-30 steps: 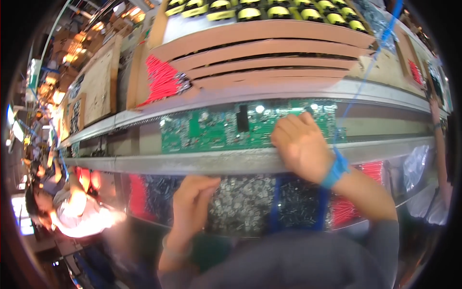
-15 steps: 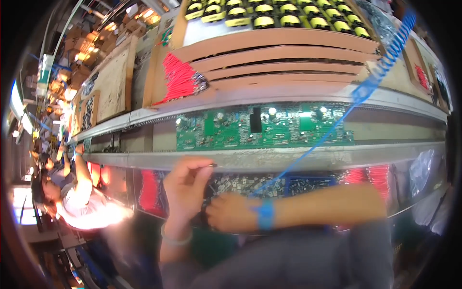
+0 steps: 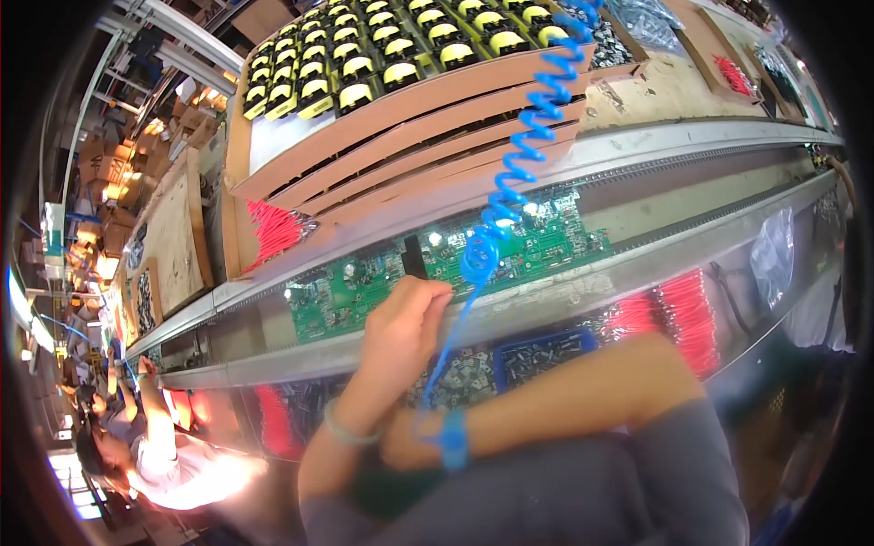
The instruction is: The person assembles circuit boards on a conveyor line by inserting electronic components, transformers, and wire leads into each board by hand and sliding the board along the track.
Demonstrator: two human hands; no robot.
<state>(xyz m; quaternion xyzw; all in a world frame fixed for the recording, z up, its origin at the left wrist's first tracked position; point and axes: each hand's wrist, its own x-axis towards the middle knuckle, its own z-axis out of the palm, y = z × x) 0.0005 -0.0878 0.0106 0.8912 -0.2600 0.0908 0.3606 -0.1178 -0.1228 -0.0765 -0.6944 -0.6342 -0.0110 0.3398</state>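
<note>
Circuit board (image 3: pixel 444 265) is mid-frame, my left hand (image 3: pixel 402 332) at its lower edge, fingertips pinched together, can't tell on what. Right hand's (image 3: pixel 403 444) half-hidden, grip unclear. I'd pinch lightly and keep that coiled cord (image 3: pixel 480 261) clear, tbh.

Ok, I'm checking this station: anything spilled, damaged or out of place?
Nothing looks plainly spilled or damaged. What stands out is the blue coiled cord: it runs down across the view of the green circuit board to the blue wristband, partly hiding the board.
</note>
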